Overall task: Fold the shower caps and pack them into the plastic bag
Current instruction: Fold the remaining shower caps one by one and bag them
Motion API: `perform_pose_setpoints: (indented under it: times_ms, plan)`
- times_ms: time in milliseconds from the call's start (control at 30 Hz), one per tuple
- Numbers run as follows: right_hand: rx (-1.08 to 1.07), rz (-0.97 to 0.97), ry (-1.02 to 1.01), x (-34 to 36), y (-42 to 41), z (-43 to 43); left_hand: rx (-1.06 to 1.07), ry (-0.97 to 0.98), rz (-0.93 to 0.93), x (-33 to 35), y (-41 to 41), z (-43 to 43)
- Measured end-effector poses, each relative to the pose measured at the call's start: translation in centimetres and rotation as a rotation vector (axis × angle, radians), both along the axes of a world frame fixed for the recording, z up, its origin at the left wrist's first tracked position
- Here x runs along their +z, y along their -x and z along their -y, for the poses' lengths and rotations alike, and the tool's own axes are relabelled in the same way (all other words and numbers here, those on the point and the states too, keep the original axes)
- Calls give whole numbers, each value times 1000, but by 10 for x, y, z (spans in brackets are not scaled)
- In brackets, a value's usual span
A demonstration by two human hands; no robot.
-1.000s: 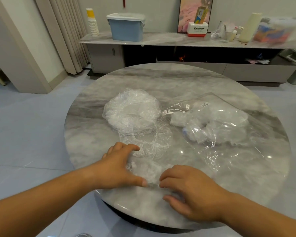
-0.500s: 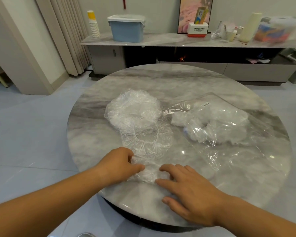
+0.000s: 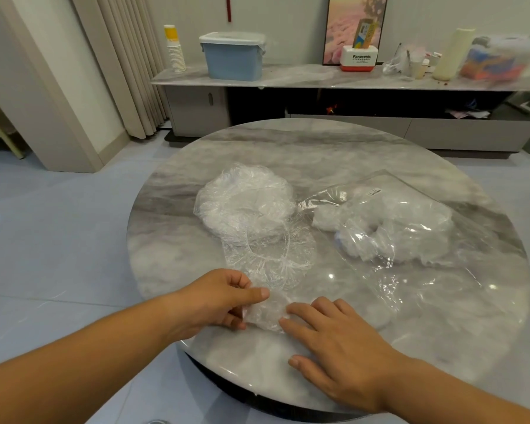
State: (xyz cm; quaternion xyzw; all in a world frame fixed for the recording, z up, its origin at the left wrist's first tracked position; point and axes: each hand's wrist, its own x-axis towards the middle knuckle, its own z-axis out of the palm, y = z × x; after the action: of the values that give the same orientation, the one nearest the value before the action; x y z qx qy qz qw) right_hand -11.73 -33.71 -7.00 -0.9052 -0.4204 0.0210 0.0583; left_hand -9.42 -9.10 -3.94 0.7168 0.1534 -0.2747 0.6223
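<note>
The left hand (image 3: 224, 301) pinches the left edge of a folded shower cap (image 3: 265, 315), thumb on top and fingers curled beneath, so part of the film is hidden by the thumb. The right hand (image 3: 337, 341) lies flat with straight fingers on the worktop (image 3: 318, 148), its fingertips touching the cap's right edge. Both forearms are cut off by the bottom of the frame. The bundle is clear film on pale marble, and how many folds it has cannot be told. Just beyond the hands a spread shower cap (image 3: 270, 255) lies flat, its far edge overlapping a heap of caps (image 3: 245, 203) too crumpled to count. Beyond the right hand lies the plastic bag (image 3: 426, 270) with bunched caps (image 3: 389, 221) inside. Its near edge is hard to trace against the glare, and which end is open is not plain.
</note>
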Motion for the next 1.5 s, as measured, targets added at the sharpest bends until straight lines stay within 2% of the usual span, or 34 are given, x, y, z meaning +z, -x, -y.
perform_pose_setpoints:
  times_ms: [133,300,500,633,833,1067,1267,1400,1500]
  plan:
    - [-25,32,-22,-4,3,0,8,41,12,5,3,5]
    - [-9,32,-69,-4,4,1,49,191,16,6,8,20]
    - [18,-22,-207,-1,0,16,30,178,12,0,10,33]
    - [-9,32,-323,3,2,27,40,189,-5,-3,8,36]
    - [106,51,-179,2,6,26,37,168,5,-5,8,38]
    - [166,64,-130,5,8,28,28,167,6,-4,6,39]
    - [66,142,-73,-6,6,30,9,159,3,-2,4,38]
    - [26,122,-127,-9,11,31,93,21,85,4,-9,37]
    - [32,115,-118,-7,12,33,-75,-410,374,5,-24,37]
